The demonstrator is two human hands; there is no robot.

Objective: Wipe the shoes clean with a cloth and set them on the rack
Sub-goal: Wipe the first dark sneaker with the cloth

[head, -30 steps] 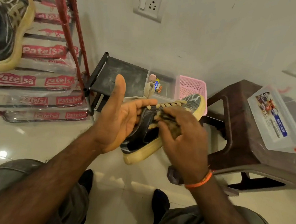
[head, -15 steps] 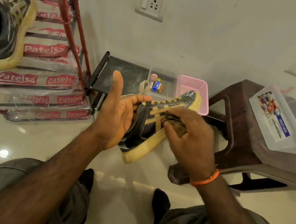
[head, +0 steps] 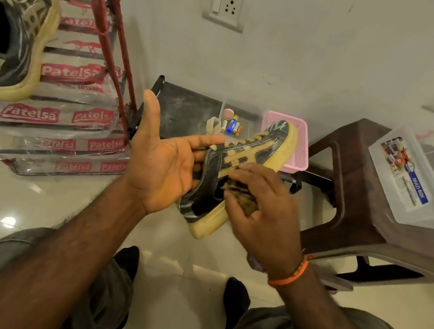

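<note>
My left hand (head: 159, 160) holds a black sneaker (head: 258, 151) with tan stripes and a yellowed sole in the air. Its fingers reach into the shoe's opening and the thumb points up. The sneaker lies on its side, toe toward the wall. My right hand (head: 263, 219) grips a dark crumpled cloth (head: 244, 194) and presses it against the shoe's side near the sole. The matching second sneaker (head: 21, 48) stands at top left on the rack (head: 111, 41), which has a red frame and plastic-wrapped shelves.
A brown plastic stool (head: 351, 173) at right carries a clear plastic box (head: 410, 178). Against the wall on the floor are a pink basket (head: 299, 144), a clear container of batteries (head: 231, 123) and a low black stand (head: 186, 110). My knees fill the bottom edge.
My right hand has slid the cloth from the laces down the shoe's side toward the sole. The left hand has tilted the shoe so its striped side shows more.
</note>
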